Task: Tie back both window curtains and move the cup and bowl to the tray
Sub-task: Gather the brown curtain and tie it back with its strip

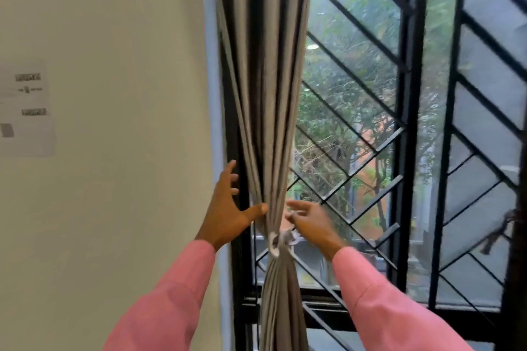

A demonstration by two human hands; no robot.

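The grey curtain (268, 94) hung gathered into one narrow bundle at the left side of the window, cinched by a pale tie (281, 242) wrapped round it. Just above and left of the tie, the person's left hand (228, 208) was spread wide with straight fingers and held nothing; only its thumb touched the folds. Just above and right of the tie, the right hand (310, 221) was motion-blurred, its fingers loosely bent toward the cloth. Whether they pinched a loose end of the tie or held nothing could not be told. The black window grille (405, 122) ran to the right of the tie, and printed sheets (25, 111) hung on the wall (114, 179) well to its left. Far right of the tie, at the frame's edge, a dark shape with a frayed cord showed, too cut off to identify. Cup, bowl and tray were nowhere in view. This curtain looked as good as tied, so the risk lay in the release. The knot seemed small and its ends short, and if the right hand did hold an end, drawing away would likely tug it loose and let the folds spill across the glass. A thumb dragging on the folds could equally pull pleats out above the band, leaving it slack.
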